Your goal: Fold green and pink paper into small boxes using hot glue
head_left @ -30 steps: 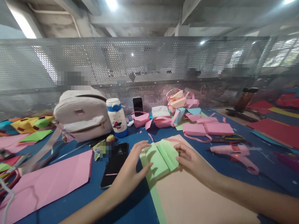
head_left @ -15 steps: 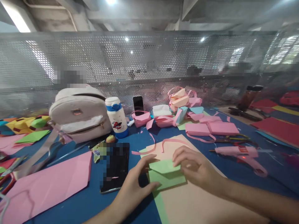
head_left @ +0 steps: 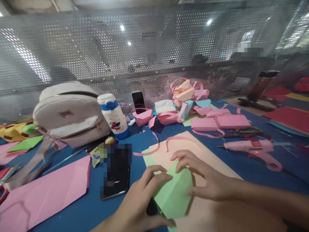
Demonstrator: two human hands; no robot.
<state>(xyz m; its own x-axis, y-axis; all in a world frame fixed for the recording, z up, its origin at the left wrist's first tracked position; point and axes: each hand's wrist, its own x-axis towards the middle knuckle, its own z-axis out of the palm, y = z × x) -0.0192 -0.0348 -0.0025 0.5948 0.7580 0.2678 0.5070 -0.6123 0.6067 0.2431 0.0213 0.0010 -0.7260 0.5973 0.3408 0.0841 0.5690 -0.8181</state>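
Observation:
A light green folded paper (head_left: 175, 190) is held between both hands over peach sheets. My left hand (head_left: 147, 193) grips its left side, fingers curled over the upper left and the thumb at the bottom edge. My right hand (head_left: 202, 174) has its fingers on the top edge and its thumb against the right edge. Creases run across the face turned up. The peach sheets (head_left: 217, 161) lie beneath, with a green sheet (head_left: 147, 156) showing at their left edge. A curled pink paper strip (head_left: 181, 138) rests on them.
Right of the hands lies a pink glue gun (head_left: 253, 148) with a red light. To the left are a black phone (head_left: 117, 174) and a pink sheet (head_left: 55, 190). Behind stand a white backpack (head_left: 70, 112), a bottle (head_left: 114, 116), several pink paper boxes (head_left: 233, 121) and a perforated metal panel (head_left: 149, 42).
The green paper has been turned and opened from a flat folded packet to a wider, creased piece. Both hands have shifted their grip on it. The camera view has tilted down.

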